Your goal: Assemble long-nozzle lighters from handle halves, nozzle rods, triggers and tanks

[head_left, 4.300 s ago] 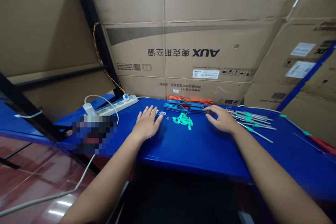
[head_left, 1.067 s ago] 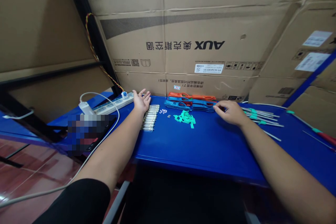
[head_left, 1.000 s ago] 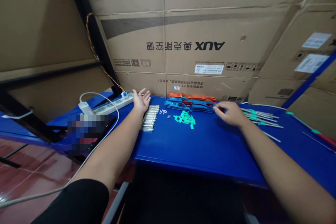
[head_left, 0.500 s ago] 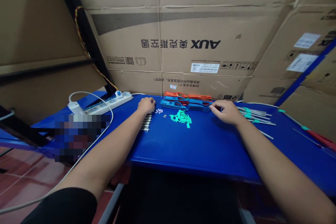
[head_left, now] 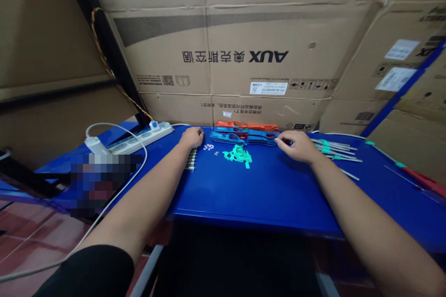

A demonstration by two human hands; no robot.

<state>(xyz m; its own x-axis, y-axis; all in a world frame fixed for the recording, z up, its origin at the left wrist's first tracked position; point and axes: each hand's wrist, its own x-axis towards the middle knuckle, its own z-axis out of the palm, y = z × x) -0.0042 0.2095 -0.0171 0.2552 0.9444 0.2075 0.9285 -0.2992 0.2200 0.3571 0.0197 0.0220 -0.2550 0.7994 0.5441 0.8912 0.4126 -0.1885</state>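
My left hand [head_left: 193,138] rests with curled fingers at the far end of a row of small shiny metal pieces [head_left: 191,161]; its fingertips are turned away. Right of it lie tiny pale bits [head_left: 208,147] and a few small metal bits [head_left: 216,153]. Thumb and forefinger of my right hand [head_left: 296,145] are pinched at the right end of the stacked blue plastic pieces [head_left: 261,137]; whether they grip anything is too small to tell. Orange plastic pieces [head_left: 261,127] lie behind the blue ones. A heap of green tape strips [head_left: 239,155] sits between my hands.
Thin metal rods [head_left: 343,146] with green tape lie right of my right hand. A white power strip [head_left: 142,137] with cables stands at the left of the blue table [head_left: 251,199]. A cardboard wall [head_left: 226,32] closes off the back, and a red-handled tool [head_left: 427,183] lies far right.
The whole view has shifted slightly left. Both hands keep nearly the same places, the left one still curled by the metal row and the right one by the blue pieces.
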